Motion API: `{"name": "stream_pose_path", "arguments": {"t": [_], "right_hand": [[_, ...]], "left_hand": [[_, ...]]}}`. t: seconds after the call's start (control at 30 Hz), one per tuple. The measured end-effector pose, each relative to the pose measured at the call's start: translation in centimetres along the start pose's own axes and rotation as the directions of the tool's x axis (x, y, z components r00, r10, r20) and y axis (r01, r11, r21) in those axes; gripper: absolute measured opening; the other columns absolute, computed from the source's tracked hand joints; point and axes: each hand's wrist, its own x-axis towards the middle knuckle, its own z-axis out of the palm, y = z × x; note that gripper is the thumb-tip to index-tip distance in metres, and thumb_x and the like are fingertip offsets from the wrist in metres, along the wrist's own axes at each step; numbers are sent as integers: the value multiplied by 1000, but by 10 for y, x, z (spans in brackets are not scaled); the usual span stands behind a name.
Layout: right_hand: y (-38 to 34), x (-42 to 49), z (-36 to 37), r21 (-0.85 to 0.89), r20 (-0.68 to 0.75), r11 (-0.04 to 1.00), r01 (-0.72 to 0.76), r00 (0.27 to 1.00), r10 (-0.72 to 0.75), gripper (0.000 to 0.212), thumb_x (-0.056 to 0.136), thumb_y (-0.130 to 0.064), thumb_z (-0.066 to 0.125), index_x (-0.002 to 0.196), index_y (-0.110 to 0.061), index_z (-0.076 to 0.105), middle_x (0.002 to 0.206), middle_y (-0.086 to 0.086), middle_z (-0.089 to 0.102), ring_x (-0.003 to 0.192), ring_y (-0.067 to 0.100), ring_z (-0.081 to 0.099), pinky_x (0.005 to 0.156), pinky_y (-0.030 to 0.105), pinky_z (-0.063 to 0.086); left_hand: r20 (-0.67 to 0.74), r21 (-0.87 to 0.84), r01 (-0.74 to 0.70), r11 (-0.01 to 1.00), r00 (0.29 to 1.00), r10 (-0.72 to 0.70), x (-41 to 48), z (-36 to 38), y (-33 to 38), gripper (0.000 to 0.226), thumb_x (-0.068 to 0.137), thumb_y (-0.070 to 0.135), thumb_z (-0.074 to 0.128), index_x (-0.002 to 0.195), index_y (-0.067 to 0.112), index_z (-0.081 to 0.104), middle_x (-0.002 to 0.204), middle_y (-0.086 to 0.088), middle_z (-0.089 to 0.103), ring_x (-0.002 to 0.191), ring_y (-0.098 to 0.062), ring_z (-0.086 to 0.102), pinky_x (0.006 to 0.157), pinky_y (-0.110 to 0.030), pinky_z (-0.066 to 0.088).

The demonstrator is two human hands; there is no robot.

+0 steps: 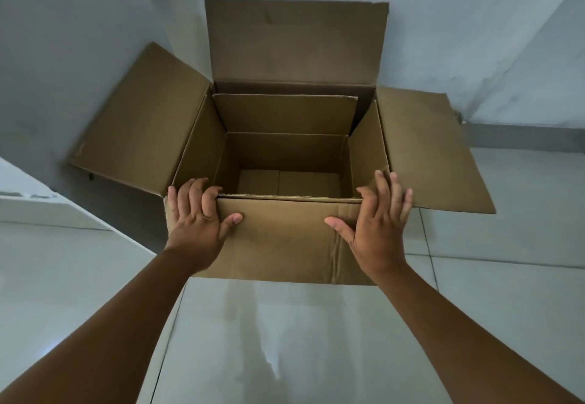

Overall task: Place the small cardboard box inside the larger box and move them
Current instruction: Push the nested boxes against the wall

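Cardboard on a tiled floor (285,340), at the foot of a pale wall: your small box (285,150) already sits open inside the big box (285,239), tucked toward its near left corner, with a gap showing at the far and right sides. Your left hand (198,213) curls its fingers over the near rim, a partial grip, thumb flat on the front panel. Your right hand (376,213) lies open and flat against the front right corner, holding nothing. Both boxes look empty, so expect a light load, though the plain brown corrugated walls flex and the four splayed flaps give no firm hold. Smooth board may slip; take the pair low at opposite sides or underneath, since the inner box could shift.
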Motion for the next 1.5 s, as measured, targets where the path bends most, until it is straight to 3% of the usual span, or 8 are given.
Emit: {"name": "stream_pose_path", "arguments": {"t": [0.13, 0.37, 0.57, 0.63, 0.77, 0.83, 1.13, 1.5], "right_hand": [[-4, 22, 9, 10, -20, 1000, 22, 1000, -22, 78, 77, -70, 35, 113, -4, 54, 139, 25, 44, 136, 42, 30, 111, 58, 14], [-15, 47, 23, 57, -49, 996, 68, 997, -66, 77, 74, -71, 36, 105, -2, 53, 140, 26, 43, 138, 41, 25, 113, 60, 14], [-41, 60, 37, 77, -61, 993, 91, 994, -86, 84, 72, -74, 23, 112, -5, 48, 148, 22, 32, 143, 36, 11, 115, 52, 2], [-55, 66, 44, 87, -80, 991, 102, 992, -96, 81, 75, -73, 27, 115, -6, 47, 149, 21, 30, 143, 35, 9, 115, 51, -1], [-68, 72, 49, 65, -130, 993, 101, 987, -92, 83, 73, -74, 21, 114, -6, 48, 148, 22, 31, 142, 37, 12, 115, 51, -1], [-69, 72, 51, 64, -136, 993, 102, 986, -92, 86, 72, -74, 18, 116, -7, 47, 149, 21, 31, 143, 37, 12, 114, 50, -2], [-69, 78, 56, 53, -138, 994, 93, 987, -85, 79, 75, -73, 30, 116, -8, 46, 148, 23, 31, 142, 38, 14, 115, 51, 0], [-71, 59, 52, 100, -110, 994, 51, 993, -40, 79, 74, -73, 35, 111, -4, 47, 145, 25, 37, 142, 38, 11, 115, 49, -2]], "left_hand": [[-64, 3, -8, 1000, 998, 8, 16, 2, -7, 95, 70, 74, -9, 133, 15, 31, 146, -11, 25, 142, -28, 10, 115, -42, -17], [-144, 42, 10, 999, 990, -4, 32, 10, -23, 91, 75, 72, -3, 124, 9, 40, 124, -16, 43, 127, -33, 32, 118, -48, -3], [-113, 114, 15, 993, 994, -2, 45, 5, -55, 110, 63, 78, -16, 129, 8, 35, 126, -17, 42, 127, -33, 30, 117, -49, -2], [-113, 110, 28, 994, 993, -16, 50, 2, -66, 111, 63, 79, -15, 132, 6, 33, 131, -19, 40, 130, -34, 28, 117, -50, 0], [-140, 34, 78, 996, 987, -72, 56, 3, -73, 81, 80, 59, 13, 142, 8, 22, 153, -19, 18, 144, -31, 6, 118, -48, -4], [-147, -1, 70, 998, 987, -69, 57, 8, -74, 79, 80, 55, 19, 144, 8, 17, 157, -17, 8, 146, -29, -3, 117, -46, -8], [-148, -45, 73, 996, 986, -79, 71, 20, -86, 92, 72, 68, 11, 147, 15, 5, 158, -8, -14, 143, -18, -23, 112, -40, -19], [-39, -23, 41, 999, 998, -42, 68, 9, -87, 102, 64, 74, 6, 147, 16, 3, 158, -7, -16, 142, -17, -24, 114, -40, -17]]}}
